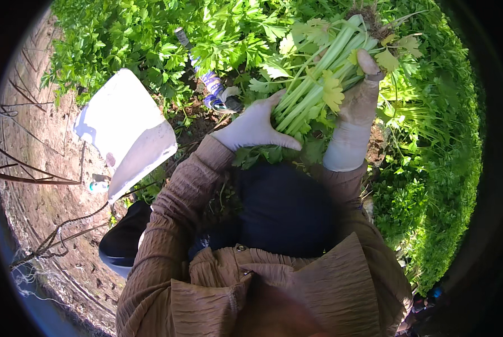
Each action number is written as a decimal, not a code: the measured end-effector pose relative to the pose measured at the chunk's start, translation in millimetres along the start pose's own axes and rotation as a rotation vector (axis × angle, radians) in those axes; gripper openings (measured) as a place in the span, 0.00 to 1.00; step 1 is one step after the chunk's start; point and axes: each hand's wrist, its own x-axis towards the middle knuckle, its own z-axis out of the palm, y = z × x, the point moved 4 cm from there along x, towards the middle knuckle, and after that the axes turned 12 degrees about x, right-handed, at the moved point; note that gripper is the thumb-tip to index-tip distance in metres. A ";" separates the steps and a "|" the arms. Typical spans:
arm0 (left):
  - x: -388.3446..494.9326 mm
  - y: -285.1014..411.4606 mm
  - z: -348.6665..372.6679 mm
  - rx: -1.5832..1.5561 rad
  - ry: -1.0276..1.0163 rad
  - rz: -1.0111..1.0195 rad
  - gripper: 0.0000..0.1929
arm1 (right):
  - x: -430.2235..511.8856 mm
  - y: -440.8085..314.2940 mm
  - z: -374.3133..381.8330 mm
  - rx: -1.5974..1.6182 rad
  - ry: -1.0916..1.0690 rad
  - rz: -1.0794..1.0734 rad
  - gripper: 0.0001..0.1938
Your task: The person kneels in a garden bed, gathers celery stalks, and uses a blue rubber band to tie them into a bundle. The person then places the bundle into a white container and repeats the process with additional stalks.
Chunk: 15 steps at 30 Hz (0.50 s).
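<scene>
A bunch of celery [325, 80] lies slantwise across both hands, its soil-covered roots [371, 21] at the upper right and its leafy end pointing down toward my lap. My left hand [257, 125], in a pale glove, is cupped around the stalks on the lower left, thumb and fingers spread to either side. Nearer the roots, my right hand [354, 94] grips the bunch; its glove is soiled and the thumb presses on the stalk bases. Some fingers are hidden behind the stalks. Loose yellowing leaves [332, 93] hang off the bunch.
Leafy celery plants [150, 29] grow ahead and along the right. A long tool handle [212, 86] wrapped in purple and white stands among them. To the left are a white sheet-like object [129, 122], a dark rope [61, 229], thin metal rods [36, 181] and a small container [99, 185] on bare soil.
</scene>
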 end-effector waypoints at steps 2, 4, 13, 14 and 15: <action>8.1 9.5 -3.2 -0.005 0.014 0.069 0.68 | -5.8 -14.0 17.7 0.014 0.005 -0.056 0.28; 8.5 26.4 -4.1 0.049 0.007 0.086 0.62 | -19.1 -21.5 36.1 0.127 -0.079 -0.074 0.27; -11.1 -28.6 51.3 0.307 -0.114 -0.283 0.39 | -72.9 57.4 -157.9 0.027 0.119 0.114 0.35; -19.0 -97.9 79.2 0.330 -0.245 -0.304 0.38 | -95.8 92.0 -203.3 -0.247 0.276 0.262 0.36; -29.4 -108.6 91.8 0.191 -0.287 -0.407 0.36 | -125.5 110.5 -234.0 -0.364 0.309 0.448 0.37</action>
